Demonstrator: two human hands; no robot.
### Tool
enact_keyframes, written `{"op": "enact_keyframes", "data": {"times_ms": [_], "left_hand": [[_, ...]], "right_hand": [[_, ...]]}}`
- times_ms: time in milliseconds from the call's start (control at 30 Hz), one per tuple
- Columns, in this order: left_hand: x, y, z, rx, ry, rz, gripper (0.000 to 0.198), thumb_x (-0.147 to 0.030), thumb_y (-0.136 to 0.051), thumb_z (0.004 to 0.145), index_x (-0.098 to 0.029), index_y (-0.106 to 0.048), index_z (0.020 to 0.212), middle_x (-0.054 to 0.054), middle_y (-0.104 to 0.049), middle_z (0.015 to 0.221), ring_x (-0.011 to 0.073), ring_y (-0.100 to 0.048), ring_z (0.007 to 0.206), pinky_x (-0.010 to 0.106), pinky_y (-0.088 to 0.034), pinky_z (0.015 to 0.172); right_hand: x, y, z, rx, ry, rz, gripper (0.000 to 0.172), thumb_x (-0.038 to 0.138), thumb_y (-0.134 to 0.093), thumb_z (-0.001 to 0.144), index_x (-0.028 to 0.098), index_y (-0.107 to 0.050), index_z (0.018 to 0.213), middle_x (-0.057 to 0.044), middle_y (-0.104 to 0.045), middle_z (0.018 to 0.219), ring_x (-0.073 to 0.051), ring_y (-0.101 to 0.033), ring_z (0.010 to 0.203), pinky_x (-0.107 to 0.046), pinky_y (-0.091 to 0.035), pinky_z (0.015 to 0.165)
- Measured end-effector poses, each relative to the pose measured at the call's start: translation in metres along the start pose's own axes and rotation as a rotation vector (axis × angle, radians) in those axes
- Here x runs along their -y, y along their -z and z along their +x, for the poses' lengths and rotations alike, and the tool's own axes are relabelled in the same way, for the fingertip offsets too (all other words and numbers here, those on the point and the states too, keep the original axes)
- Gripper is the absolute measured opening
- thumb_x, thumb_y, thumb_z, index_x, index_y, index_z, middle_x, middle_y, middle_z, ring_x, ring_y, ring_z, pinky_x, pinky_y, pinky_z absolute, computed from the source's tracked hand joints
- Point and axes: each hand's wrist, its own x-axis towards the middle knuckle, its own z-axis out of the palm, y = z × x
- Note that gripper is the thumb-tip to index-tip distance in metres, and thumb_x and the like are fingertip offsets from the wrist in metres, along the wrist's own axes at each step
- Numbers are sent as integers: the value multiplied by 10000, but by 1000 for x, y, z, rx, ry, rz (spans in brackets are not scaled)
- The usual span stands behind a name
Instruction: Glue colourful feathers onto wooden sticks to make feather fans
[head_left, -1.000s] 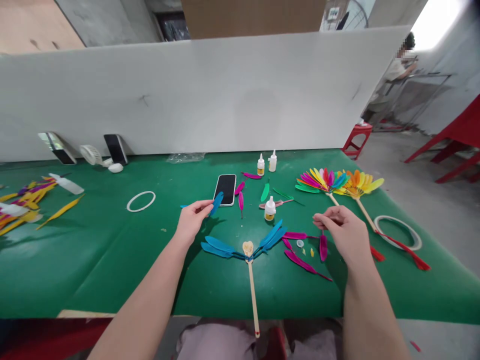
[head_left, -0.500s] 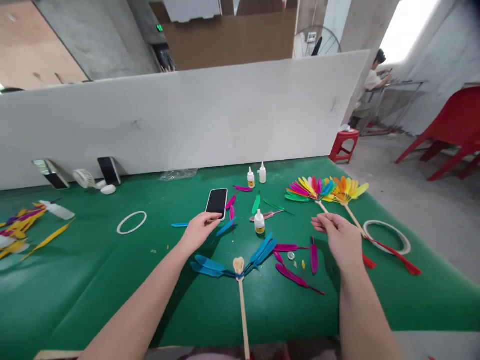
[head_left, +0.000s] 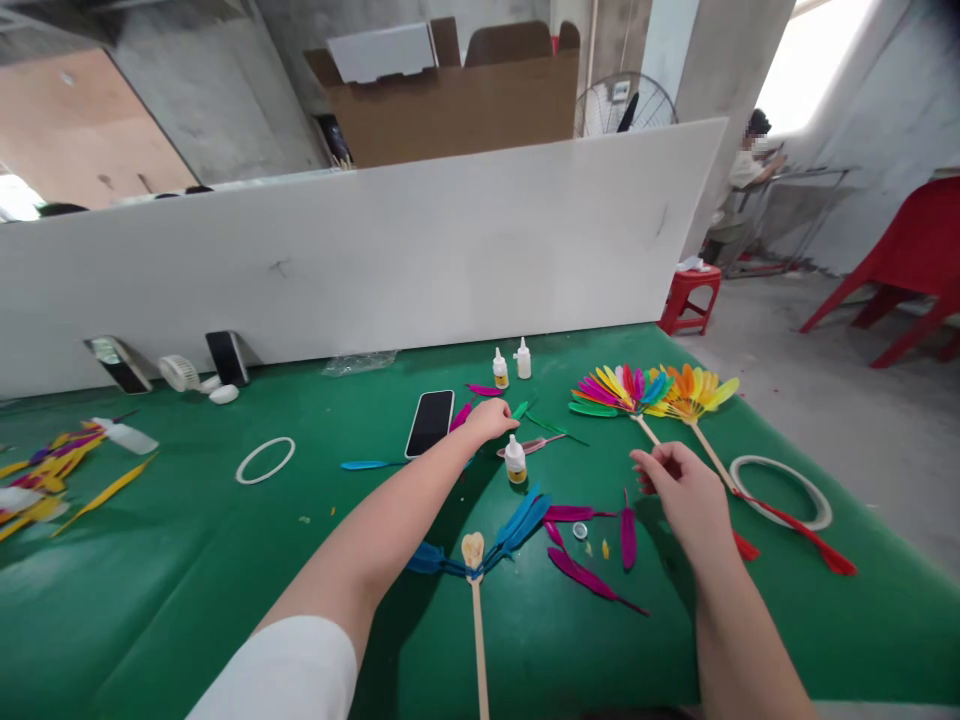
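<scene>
My left hand (head_left: 492, 419) reaches past the phone with its fingers bent down onto a short green feather (head_left: 520, 410); they look closed on its near end. My right hand (head_left: 679, 490) hovers at the right, thumb and fingers curled together; whatever might be between them is too small to make out. Below and between my hands lies a wooden fan stick (head_left: 480, 640) with a heart-shaped head. Blue feathers (head_left: 521, 525) spread from both sides of that head, the left ones partly behind my forearm. A glue bottle (head_left: 515, 462) stands upright just beyond.
Magenta feathers (head_left: 585, 575) lie right of the stick. Two finished feather fans (head_left: 622, 388) and a tape roll (head_left: 814, 505) are at the right. A phone (head_left: 430, 424), two more glue bottles (head_left: 523, 360), and a white ring (head_left: 266, 460) lie farther off. A white panel (head_left: 420, 260) borders the table.
My left hand has moved right and away from me, from beside the phone to the green feather. The right hand stays at nearly the same place. The view has tilted slightly up.
</scene>
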Motion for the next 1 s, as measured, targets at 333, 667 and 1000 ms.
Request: {"op": "enact_keyframes", "data": {"times_ms": [333, 667, 1000], "left_hand": [[32, 65, -93, -98, -67, -544, 309, -232, -639, 760, -115, -581, 1040, 48, -663, 814, 125, -614, 696, 309, -502, 724], [96, 54, -167, -355, 5, -875, 398, -402, -726, 578, -132, -597, 840, -35, -558, 563, 98, -543, 542, 256, -452, 600], [84, 56, -189, -75, -84, -913, 266, -257, -783, 543, -121, -637, 719, 36, -670, 640, 134, -607, 619, 238, -439, 603]], "right_hand": [[39, -87, 57, 405, 252, -563, 170, 352, -614, 774, 184, -627, 793, -64, -652, 853, -201, -600, 846, -342, -457, 779], [46, -122, 86, 418, 160, -404, 242, 342, -542, 845, 137, -585, 966, -41, -609, 927, -136, -588, 782, -315, -504, 692], [121, -122, -48, 477, 93, 193, 373, 466, -735, 571, 167, -583, 734, 34, -528, 518, -81, -438, 413, -229, -371, 394]]}}
